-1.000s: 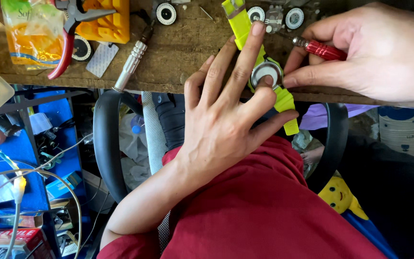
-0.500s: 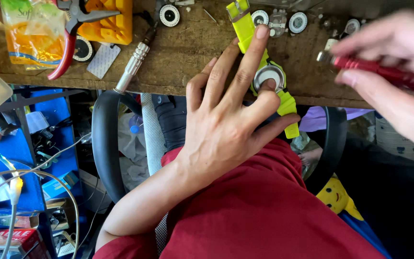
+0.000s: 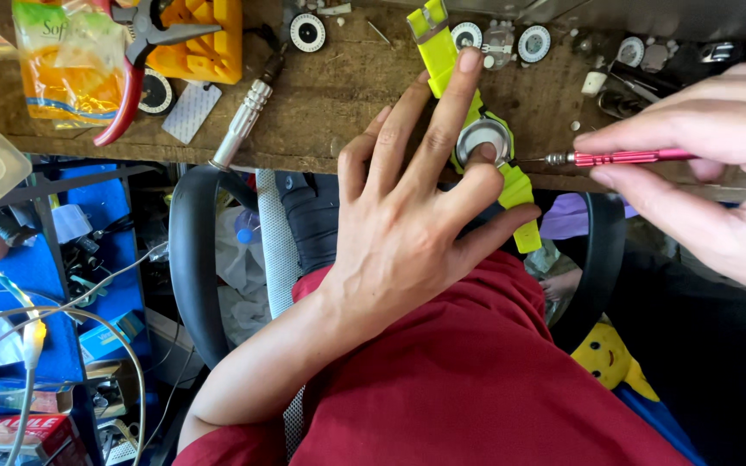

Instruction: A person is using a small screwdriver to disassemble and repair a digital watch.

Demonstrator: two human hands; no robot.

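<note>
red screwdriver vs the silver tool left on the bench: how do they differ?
The red screwdriver is pinched in the right hand; the silver tool lies untouched on the wooden bench. The red one is slim and lies level, tip toward the yellow watch; the silver one is thicker and lies slanted. Both are slender metal shafts.

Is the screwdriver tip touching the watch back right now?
No, the red screwdriver in the right hand points at the watch, its tip just short.
</note>
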